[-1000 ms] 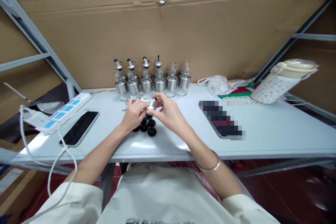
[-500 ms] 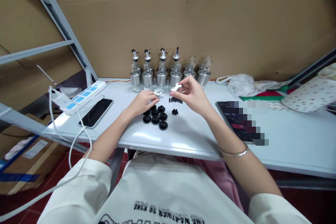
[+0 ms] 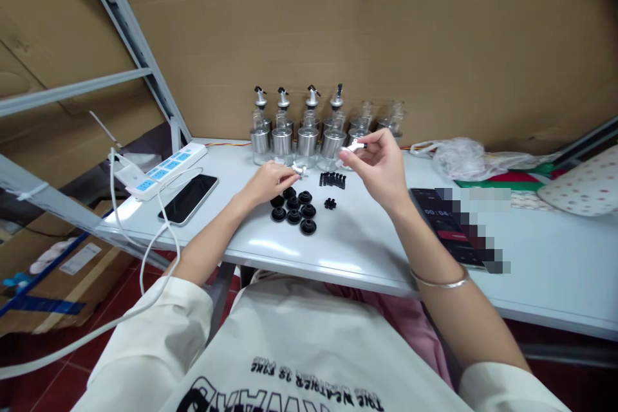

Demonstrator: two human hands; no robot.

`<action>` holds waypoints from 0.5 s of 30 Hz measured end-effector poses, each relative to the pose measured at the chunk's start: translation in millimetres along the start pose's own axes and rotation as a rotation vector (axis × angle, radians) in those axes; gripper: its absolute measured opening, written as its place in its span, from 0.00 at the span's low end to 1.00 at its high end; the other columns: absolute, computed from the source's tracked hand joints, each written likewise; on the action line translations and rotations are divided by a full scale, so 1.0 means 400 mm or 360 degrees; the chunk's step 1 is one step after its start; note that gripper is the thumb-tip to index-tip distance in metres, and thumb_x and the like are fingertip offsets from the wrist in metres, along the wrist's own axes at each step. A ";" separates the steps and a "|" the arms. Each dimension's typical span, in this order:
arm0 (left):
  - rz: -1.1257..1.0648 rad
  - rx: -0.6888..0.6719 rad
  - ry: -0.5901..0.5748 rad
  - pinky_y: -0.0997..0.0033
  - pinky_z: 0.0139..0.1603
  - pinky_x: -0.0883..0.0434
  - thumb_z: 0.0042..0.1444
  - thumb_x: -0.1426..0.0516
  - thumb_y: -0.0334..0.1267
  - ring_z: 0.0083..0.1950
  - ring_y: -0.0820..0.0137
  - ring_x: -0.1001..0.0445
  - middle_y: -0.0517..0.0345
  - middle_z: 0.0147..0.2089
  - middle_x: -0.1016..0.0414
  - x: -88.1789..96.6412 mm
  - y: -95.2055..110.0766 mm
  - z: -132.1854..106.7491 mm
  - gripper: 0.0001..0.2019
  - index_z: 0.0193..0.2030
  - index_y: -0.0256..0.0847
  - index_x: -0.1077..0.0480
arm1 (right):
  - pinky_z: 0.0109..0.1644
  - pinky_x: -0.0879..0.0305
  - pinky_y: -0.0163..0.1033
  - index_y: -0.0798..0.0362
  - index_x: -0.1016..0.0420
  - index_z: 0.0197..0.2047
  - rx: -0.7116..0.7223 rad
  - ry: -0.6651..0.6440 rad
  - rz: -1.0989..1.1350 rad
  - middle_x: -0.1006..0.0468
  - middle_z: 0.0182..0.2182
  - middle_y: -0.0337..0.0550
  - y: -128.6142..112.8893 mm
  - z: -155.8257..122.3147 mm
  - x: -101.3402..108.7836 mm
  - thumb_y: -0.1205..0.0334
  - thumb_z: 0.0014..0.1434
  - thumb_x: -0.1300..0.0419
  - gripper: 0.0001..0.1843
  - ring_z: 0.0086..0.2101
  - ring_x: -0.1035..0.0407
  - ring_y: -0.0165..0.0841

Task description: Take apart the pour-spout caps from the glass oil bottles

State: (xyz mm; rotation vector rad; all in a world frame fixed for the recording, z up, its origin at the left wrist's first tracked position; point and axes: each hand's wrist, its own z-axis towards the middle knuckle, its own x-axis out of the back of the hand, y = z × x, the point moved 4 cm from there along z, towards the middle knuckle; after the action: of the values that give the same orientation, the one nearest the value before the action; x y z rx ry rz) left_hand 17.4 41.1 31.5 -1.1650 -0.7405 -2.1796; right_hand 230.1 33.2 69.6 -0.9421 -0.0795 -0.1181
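In the head view, the right hand (image 3: pixel 381 164) is raised just right of centre, its wrist tipped up and its forearm slanting in from the lower right, with a smooth, rounded metal bracelet (image 3: pixel 441 284) around it. Thumb and fingers close in a pinch on a small, glossy silvery spout (image 3: pixel 355 146), a dark bit showing at its right end, held above the table in front of the bottles (image 3: pixel 308 141). The left hand (image 3: pixel 269 181) lies low, left of the frame's middle, palm down, forearm coming up from the lower left; its fingers are gently curved together and the thumb points right, beside a small heap of shiny silvery parts (image 3: pixel 300 170). Whether it grips one of them cannot be told. Below it sit round, flanged black stoppers (image 3: pixel 293 216), matt and rubbery-looking, in a loose cluster; to their right are slim black strips (image 3: pixel 333 179) in a row and, lower, a little clump of knobbly black pieces (image 3: pixel 330 203). The bottles, upper centre, are clear glass with brushed-metal sleeves, and four silvery pourers with black tips (image 3: pixel 312 99) top the back row. The tabletop (image 3: pixel 357 238) is pale, smooth and reflective; creased brown cardboard (image 3: pixel 290 32) fills the top of the frame.
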 end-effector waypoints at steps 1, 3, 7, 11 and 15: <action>-0.0003 0.0008 0.0014 0.68 0.39 0.39 0.65 0.52 0.41 0.29 0.70 0.31 0.59 0.26 0.26 0.002 -0.001 0.000 0.17 0.30 0.39 0.28 | 0.33 0.35 0.40 0.46 0.41 0.34 0.0007 -0.0001 -0.0004 0.31 0.24 0.34 0.000 -0.001 -0.001 0.46 0.45 0.31 0.24 0.27 0.31 0.32; -0.0012 0.0017 0.0040 0.68 0.40 0.39 0.65 0.53 0.42 0.28 0.71 0.31 0.60 0.25 0.27 0.006 -0.001 -0.001 0.17 0.30 0.39 0.29 | 0.33 0.35 0.40 0.46 0.40 0.34 0.0017 -0.0007 0.0000 0.32 0.24 0.34 -0.001 -0.002 -0.002 0.46 0.45 0.31 0.24 0.27 0.32 0.31; -0.0030 0.0006 0.0057 0.68 0.40 0.39 0.65 0.53 0.41 0.28 0.71 0.31 0.60 0.24 0.28 0.008 0.002 -0.002 0.17 0.29 0.39 0.30 | 0.33 0.35 0.40 0.46 0.40 0.34 0.0026 -0.0018 -0.0012 0.33 0.23 0.33 0.001 -0.003 -0.002 0.45 0.45 0.32 0.23 0.27 0.32 0.31; -0.0036 -0.0005 0.0068 0.69 0.39 0.39 0.65 0.53 0.41 0.28 0.71 0.32 0.60 0.25 0.27 0.007 0.006 -0.001 0.17 0.29 0.39 0.30 | 0.34 0.35 0.40 0.46 0.40 0.34 0.0009 -0.0033 -0.0008 0.33 0.23 0.33 0.003 -0.003 -0.001 0.49 0.45 0.31 0.23 0.27 0.32 0.31; -0.0039 -0.0009 0.0076 0.68 0.39 0.39 0.65 0.53 0.41 0.27 0.71 0.32 0.60 0.24 0.27 0.010 0.008 -0.001 0.17 0.29 0.39 0.29 | 0.34 0.35 0.40 0.47 0.39 0.34 0.0023 -0.0042 0.0016 0.32 0.24 0.34 0.000 -0.004 -0.001 0.50 0.46 0.31 0.22 0.27 0.33 0.31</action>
State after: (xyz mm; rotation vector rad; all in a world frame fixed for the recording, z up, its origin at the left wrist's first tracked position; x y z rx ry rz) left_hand 17.5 37.6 35.4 -1.1078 -0.7324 -2.2231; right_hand 229.7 32.0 68.6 -0.9299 -0.1001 -0.0958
